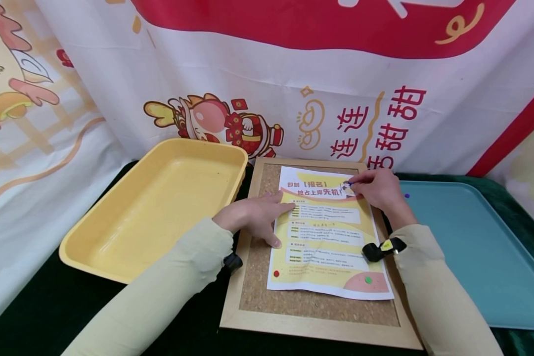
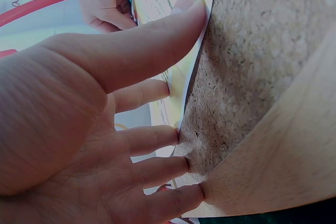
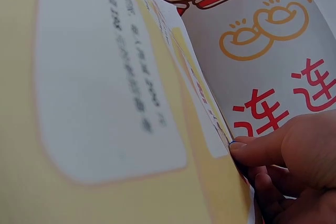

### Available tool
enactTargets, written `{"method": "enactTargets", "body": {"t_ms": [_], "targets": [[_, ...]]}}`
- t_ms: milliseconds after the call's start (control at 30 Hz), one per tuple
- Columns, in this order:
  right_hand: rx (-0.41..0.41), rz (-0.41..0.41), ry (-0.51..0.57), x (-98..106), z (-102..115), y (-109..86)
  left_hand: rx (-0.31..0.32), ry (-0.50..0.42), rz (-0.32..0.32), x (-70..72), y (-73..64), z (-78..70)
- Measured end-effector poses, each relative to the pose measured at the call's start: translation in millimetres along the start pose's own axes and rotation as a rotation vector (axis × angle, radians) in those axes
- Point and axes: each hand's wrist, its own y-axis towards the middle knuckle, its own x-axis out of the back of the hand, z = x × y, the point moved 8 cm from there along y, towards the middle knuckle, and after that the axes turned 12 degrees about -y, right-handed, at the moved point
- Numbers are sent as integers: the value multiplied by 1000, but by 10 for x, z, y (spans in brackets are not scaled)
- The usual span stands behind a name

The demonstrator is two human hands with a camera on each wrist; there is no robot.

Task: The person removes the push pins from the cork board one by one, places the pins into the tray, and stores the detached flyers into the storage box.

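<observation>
A printed yellow-and-white paper sheet (image 1: 322, 235) lies on a wood-framed cork board (image 1: 255, 291). My left hand (image 1: 260, 216) rests at the sheet's left edge, fingers spread and fairly straight; the left wrist view shows the thumb (image 2: 184, 17) on the paper. Near the upper right corner, my right hand (image 1: 380, 193) pinches a small blue push pin (image 1: 348, 183) against the sheet. Its fingers hide most of that pin. A red push pin (image 1: 276, 273) sits in the lower left corner and a green push pin (image 1: 368, 280) in the lower right.
Left of the board stands a deep yellow tray (image 1: 160, 207). A flat blue tray (image 1: 476, 247) lies to the right, with a small dark blue pin (image 1: 407, 196) near its upper left corner. A printed cloth backdrop (image 1: 267, 69) hangs behind the board.
</observation>
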Motion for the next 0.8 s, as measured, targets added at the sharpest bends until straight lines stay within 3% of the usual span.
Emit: {"method": "enactTargets", "body": {"t_ms": [800], "targets": [[-33,6,20,4,-12,4,-8,19,7,-2,9,-7]]}}
